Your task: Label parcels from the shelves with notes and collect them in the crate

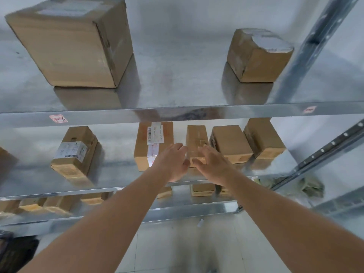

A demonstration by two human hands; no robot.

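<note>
Head view: both hands out at the middle shelf (110, 170), either side of a narrow parcel (197, 142). Left hand (173, 164) spread, fingers relaxed, just beside the parcel's left edge, gripping nothing. Right hand (212, 164) likewise loose, fingers over the parcel's front right corner; contact unclear through blur. Labelled box (153, 144) just left, two more boxes (230, 142) right. Two boxes on the top shelf (177, 113).

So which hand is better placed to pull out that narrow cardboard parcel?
Right hand: its fingers already lie on the narrow brown cardboard parcel, while the left hand sits beside it, nearer the labelled box.
</note>
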